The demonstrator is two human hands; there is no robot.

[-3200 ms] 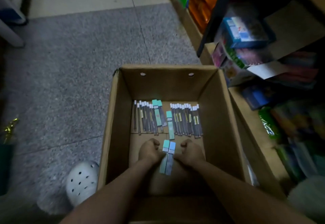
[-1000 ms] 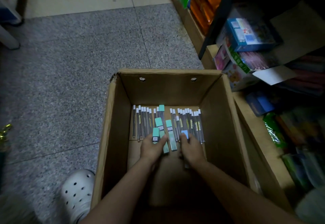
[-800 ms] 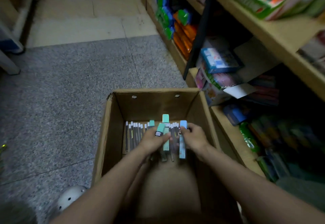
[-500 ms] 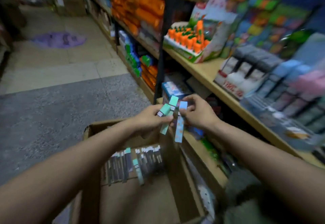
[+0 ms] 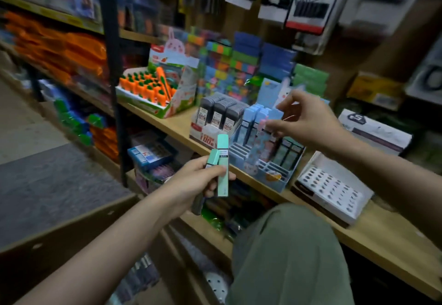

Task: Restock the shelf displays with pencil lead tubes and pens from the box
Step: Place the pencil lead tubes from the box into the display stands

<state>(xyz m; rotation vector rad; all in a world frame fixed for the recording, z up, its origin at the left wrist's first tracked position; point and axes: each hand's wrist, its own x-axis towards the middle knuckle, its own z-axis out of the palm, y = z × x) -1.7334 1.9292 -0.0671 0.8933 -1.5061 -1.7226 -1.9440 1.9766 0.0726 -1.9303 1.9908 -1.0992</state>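
My left hand grips two mint-green lead tubes upright in front of the shelf; a darker piece sticks out below the fist. My right hand pinches a pale blue, pink-patterned lead tube by its top. It holds the tube over the slotted blue bunny display on the wooden shelf. The display holds several blue and dark tubes at its back; its front slots look bare. The cardboard box sits at lower left, with blurred pens inside.
A display of dark lead tubes stands left of the bunny display, and a carrot-pen display farther left. A white box with holes lies to the right. My knee in green trousers is below the shelf. A black upright post divides the shelving.
Both hands lifted out of the box with tubes and swung right and up to the shelf. My right hand moved apart from the left and now holds its tube over the bunny display.
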